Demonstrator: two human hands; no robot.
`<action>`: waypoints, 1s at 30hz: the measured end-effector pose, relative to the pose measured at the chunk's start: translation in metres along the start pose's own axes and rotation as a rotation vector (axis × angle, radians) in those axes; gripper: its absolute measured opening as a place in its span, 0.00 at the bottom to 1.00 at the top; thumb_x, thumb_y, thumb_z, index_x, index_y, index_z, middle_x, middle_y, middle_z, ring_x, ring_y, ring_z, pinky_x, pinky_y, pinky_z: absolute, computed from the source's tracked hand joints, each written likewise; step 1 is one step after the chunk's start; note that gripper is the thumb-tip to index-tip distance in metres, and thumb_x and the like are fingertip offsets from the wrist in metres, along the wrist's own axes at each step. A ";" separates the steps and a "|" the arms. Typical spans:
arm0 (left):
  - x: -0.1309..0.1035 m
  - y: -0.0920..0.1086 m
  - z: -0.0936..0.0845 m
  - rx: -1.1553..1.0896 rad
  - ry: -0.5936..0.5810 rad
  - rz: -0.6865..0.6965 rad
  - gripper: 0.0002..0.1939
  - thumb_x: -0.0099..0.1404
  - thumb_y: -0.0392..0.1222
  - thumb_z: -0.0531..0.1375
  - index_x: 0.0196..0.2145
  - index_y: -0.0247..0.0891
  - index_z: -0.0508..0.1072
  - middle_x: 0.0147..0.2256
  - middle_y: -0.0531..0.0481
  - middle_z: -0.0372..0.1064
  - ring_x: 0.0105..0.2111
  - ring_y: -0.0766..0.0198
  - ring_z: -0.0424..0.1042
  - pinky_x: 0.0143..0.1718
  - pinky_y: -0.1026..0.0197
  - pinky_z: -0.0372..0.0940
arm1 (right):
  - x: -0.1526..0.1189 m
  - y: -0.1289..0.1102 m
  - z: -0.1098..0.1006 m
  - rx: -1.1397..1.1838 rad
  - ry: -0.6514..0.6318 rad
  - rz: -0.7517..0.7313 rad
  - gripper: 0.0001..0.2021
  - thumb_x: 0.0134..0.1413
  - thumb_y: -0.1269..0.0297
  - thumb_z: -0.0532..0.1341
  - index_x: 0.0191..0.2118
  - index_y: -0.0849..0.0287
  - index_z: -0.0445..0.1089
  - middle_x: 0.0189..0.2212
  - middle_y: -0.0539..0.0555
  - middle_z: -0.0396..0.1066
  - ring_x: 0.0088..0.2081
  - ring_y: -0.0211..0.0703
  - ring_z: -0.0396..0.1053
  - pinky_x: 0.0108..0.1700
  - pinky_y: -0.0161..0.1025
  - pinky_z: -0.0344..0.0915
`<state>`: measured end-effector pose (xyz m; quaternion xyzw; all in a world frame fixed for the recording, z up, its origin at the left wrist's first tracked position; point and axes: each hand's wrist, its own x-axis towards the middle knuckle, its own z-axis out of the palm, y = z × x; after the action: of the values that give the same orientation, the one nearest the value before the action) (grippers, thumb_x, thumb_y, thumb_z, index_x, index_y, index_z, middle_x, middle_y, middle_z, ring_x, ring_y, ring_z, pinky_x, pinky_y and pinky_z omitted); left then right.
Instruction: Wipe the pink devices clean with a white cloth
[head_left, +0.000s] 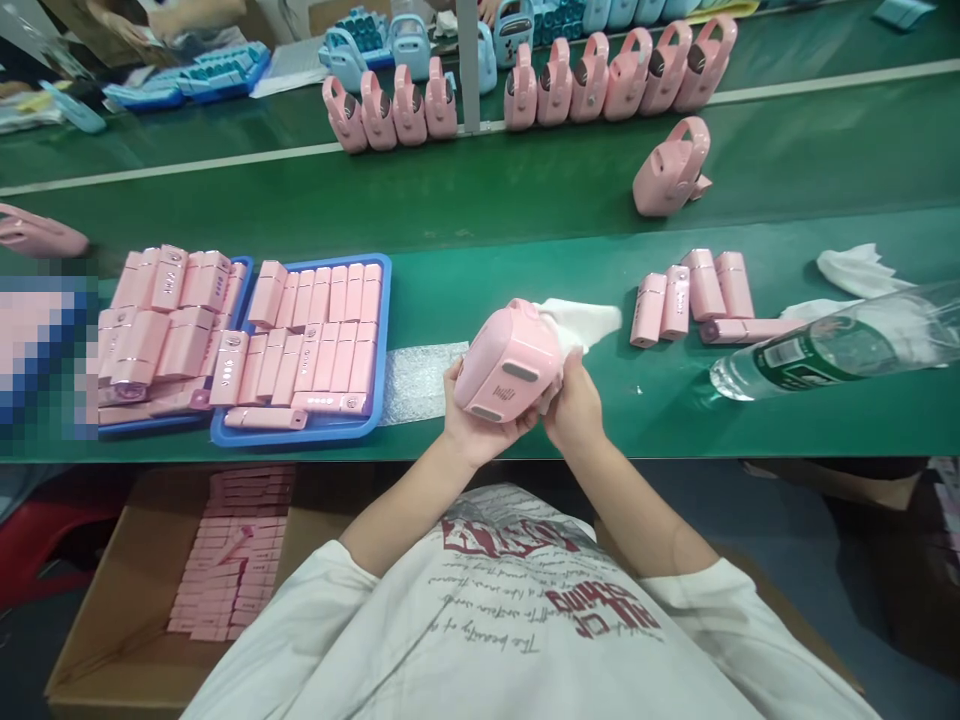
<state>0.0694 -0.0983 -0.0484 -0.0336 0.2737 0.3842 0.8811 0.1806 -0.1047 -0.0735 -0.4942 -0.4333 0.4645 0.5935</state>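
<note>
My left hand is wrapped round a pink portable speaker, supporting it from below and the left. The speaker is tilted, so its underside with two grey pads and small print faces me. A white cloth is bunched in my right hand, pressed against the speaker's right side. Both hands are above the near edge of the green table. Beneath the speaker, partly covered by it, lies a strip of bubble wrap.
Blue trays of pink oblong pieces stand to the left. Several loose pink pieces and a clear bottle are on the right. Behind, a row of pink speakers lines the belt, beside a post. An open carton sits below.
</note>
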 end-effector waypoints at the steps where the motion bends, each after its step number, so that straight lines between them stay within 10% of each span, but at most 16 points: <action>1: 0.001 0.001 0.002 0.009 0.008 0.005 0.34 0.59 0.67 0.44 0.38 0.32 0.72 0.30 0.39 0.70 0.27 0.57 0.70 0.25 0.60 0.65 | 0.004 -0.003 0.001 0.074 -0.001 0.033 0.31 0.60 0.37 0.45 0.43 0.60 0.71 0.20 0.50 0.64 0.20 0.37 0.61 0.24 0.36 0.63; 5: 0.009 0.007 0.007 0.006 0.104 0.111 0.28 0.59 0.65 0.49 0.37 0.36 0.70 0.31 0.43 0.69 0.26 0.62 0.67 0.22 0.64 0.63 | 0.024 -0.015 -0.013 0.073 0.064 -0.111 0.25 0.56 0.41 0.54 0.45 0.60 0.69 0.37 0.56 0.71 0.38 0.43 0.70 0.39 0.39 0.68; 9: 0.016 0.019 0.008 0.018 0.200 0.289 0.23 0.59 0.60 0.57 0.42 0.39 0.69 0.37 0.47 0.71 0.35 0.61 0.71 0.31 0.62 0.69 | 0.042 -0.033 -0.060 -0.542 0.244 -0.158 0.23 0.60 0.46 0.49 0.35 0.62 0.70 0.26 0.56 0.66 0.33 0.47 0.68 0.38 0.43 0.66; 15: 0.027 0.044 0.017 0.040 0.268 0.396 0.24 0.60 0.59 0.60 0.47 0.40 0.68 0.41 0.46 0.70 0.39 0.60 0.72 0.37 0.61 0.71 | 0.052 -0.046 -0.117 -1.477 0.090 0.325 0.25 0.59 0.51 0.53 0.59 0.57 0.63 0.50 0.68 0.62 0.42 0.61 0.69 0.40 0.51 0.65; 21: 0.038 0.056 0.030 0.020 0.204 0.307 0.31 0.59 0.65 0.55 0.47 0.35 0.69 0.36 0.41 0.69 0.35 0.60 0.71 0.29 0.66 0.69 | 0.053 -0.029 -0.119 -1.555 -0.019 0.409 0.32 0.62 0.50 0.47 0.69 0.52 0.44 0.50 0.69 0.61 0.41 0.62 0.71 0.36 0.49 0.66; 30: 0.028 0.053 0.046 0.139 0.106 0.203 0.34 0.59 0.69 0.51 0.44 0.34 0.70 0.35 0.40 0.69 0.31 0.62 0.71 0.26 0.66 0.68 | 0.065 -0.014 -0.129 -1.586 0.013 0.233 0.28 0.62 0.52 0.48 0.65 0.53 0.55 0.41 0.66 0.66 0.34 0.57 0.70 0.31 0.46 0.63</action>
<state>0.0691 -0.0301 -0.0153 0.0352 0.3481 0.4489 0.8222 0.3202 -0.0655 -0.0733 -0.8137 -0.5763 0.0742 0.0157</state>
